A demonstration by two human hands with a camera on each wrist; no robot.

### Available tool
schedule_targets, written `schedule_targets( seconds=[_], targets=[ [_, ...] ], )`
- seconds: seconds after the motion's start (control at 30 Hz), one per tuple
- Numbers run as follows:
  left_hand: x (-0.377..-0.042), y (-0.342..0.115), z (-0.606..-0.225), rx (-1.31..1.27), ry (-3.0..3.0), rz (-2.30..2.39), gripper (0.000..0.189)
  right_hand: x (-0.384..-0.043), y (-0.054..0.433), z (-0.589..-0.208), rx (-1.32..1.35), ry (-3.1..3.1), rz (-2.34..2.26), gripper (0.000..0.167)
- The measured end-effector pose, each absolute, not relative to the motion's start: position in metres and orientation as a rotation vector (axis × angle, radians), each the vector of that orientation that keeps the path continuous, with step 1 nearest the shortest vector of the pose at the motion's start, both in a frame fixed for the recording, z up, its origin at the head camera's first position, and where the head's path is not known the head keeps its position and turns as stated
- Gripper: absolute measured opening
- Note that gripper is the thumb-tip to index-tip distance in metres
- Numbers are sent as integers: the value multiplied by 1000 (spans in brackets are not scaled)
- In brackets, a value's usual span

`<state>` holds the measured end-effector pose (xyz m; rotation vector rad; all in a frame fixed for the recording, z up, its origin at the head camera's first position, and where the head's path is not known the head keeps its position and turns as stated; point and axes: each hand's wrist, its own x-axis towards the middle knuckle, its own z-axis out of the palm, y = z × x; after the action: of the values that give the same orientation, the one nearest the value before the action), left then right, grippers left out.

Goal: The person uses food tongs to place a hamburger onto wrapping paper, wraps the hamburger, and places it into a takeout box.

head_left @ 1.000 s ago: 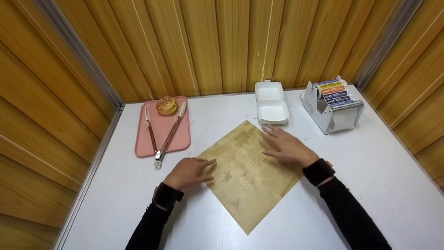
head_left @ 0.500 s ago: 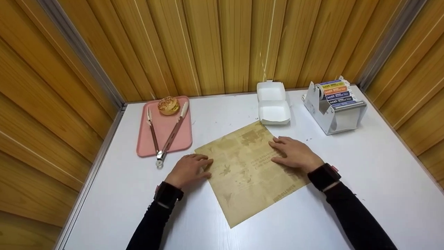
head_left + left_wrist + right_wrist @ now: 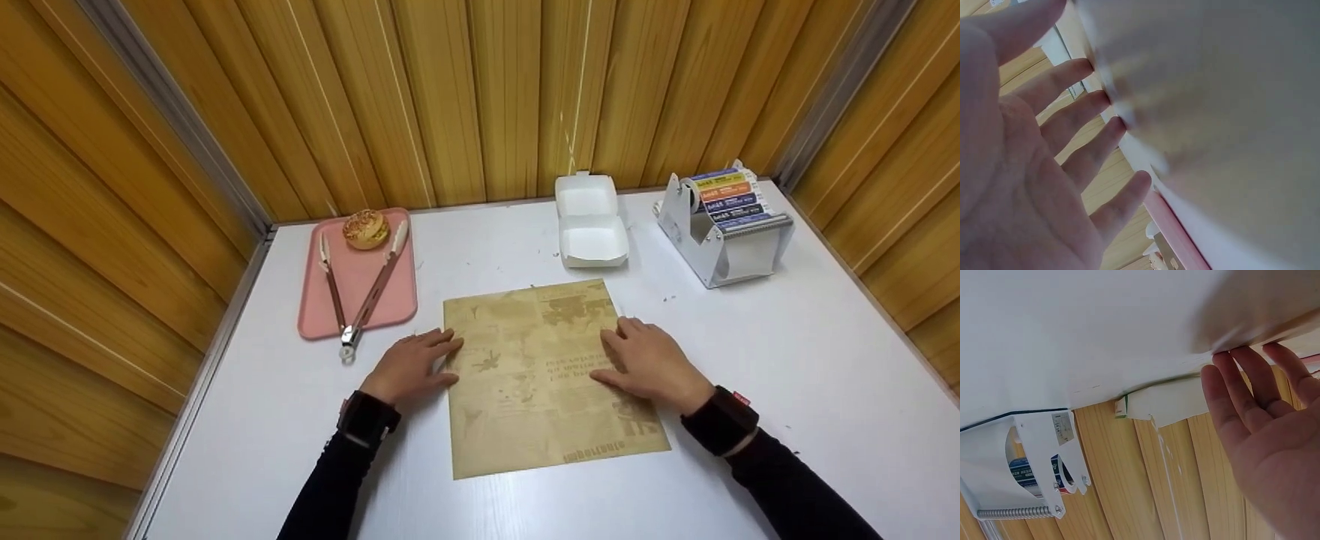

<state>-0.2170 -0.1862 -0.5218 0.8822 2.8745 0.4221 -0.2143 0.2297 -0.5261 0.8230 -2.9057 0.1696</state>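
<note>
A square sheet of brown printed wrapping paper [image 3: 525, 420] lies flat on the white table in the head view, its sides nearly straight to the table. My left hand [image 3: 414, 367] rests at its left edge, fingers spread and fingertips on the paper. On the opposite edge my right hand [image 3: 651, 366] touches the sheet with loosely bent fingers. In the left wrist view the left hand [image 3: 1044, 152] shows its spread fingers with fingertips down on the surface. The right wrist view shows the right hand [image 3: 1275, 427] with fingertips likewise down; neither palm holds anything.
A pink tray [image 3: 319, 300] at the back left bears a seeded burger [image 3: 366, 229] and tongs [image 3: 373, 296], whose hinge end overhangs the front rim. An opened white takeout box [image 3: 592, 244] stands behind the paper. A metal label dispenser [image 3: 724, 232] with colored rolls is at the back right.
The paper has turned counterclockwise from a diamond position to nearly square-on. My right hand has moved toward me along with its edge; my left hand has stayed nearly in place.
</note>
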Motion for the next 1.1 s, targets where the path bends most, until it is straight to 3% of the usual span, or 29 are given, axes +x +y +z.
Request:
schedule_targets(
  seconds=[1.1],
  targets=[
    [-217,-188,-522,872,2872,453,60,-208,222,-524,796,-2926,128,60]
  ],
)
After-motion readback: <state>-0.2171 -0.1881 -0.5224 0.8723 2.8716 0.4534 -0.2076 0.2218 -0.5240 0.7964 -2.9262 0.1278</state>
